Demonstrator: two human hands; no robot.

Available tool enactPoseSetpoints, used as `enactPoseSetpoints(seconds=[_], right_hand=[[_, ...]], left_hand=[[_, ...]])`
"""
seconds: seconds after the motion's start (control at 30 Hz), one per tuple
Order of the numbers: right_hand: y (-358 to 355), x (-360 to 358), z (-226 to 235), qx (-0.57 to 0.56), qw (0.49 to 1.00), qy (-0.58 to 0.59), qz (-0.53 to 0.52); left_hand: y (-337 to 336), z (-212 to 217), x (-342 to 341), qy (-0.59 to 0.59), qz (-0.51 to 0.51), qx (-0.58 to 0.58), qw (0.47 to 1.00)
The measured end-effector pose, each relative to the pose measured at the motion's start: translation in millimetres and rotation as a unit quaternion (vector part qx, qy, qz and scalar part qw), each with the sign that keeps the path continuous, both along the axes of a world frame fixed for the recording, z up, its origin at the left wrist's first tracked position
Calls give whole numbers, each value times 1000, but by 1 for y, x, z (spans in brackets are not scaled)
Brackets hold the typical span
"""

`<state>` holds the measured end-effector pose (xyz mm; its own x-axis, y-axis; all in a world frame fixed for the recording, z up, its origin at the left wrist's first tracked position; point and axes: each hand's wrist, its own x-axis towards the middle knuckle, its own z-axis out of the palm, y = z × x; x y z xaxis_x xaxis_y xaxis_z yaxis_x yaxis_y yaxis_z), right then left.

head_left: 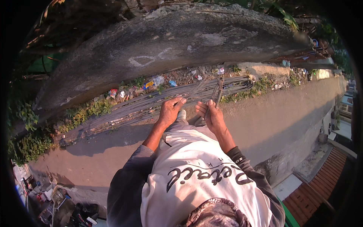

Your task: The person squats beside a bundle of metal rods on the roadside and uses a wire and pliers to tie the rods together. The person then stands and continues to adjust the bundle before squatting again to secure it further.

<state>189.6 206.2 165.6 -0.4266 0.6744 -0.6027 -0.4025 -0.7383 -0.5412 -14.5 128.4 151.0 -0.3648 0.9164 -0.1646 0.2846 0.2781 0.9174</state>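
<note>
Right hand (215, 120): grasps a long pincer-like tool (217, 94) by its handles, the tool's head raised and pointing away from the body

Left hand (169, 112): lifted roughly level with the right and a little apart from it, thumb and forefinger drawn close; whether anything thin is pinched between them cannot be told

Steel rods (140, 104): a long bundle lies on the ground beyond both hands, along the foot of a concrete wall (181, 41), its bent end doubling back on the right; the tool overlaps the rods in this view, but contact cannot be confirmed

Reason for the hold: gripping low on the handles probably gives leverage and leaves the tool's head free, while the nearness of the left hand suggests the two are used as a pair

Reason for the place: stretching the rods beside the wall likely spares most of the pavement (272, 109) for passers-by

Roadside litter: a yellow wrapper (148, 84) and a blue wrapper (172, 83) lie between rods and wall, with weeds (90, 109) growing farther left

Containers: none made out with certainty; the wrappers look like discarded packets, any contents out of sight
</note>
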Motion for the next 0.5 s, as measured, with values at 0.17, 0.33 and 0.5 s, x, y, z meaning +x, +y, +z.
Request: enactPoseSetpoints(seconds=[0.17, 0.33, 0.5], right_hand=[[18, -5, 7, -96, 978, 53, -177], [20, 48, -35, -115, 944, 87, -298], [11, 72, -49, -146, 923, 52, -352]], left_hand=[[-10, 7, 28, -38, -144, -57, 987], [-32, -3, 23, -91, -221, -94, 966], [-34, -13, 23, -84, -270, -128, 951]])
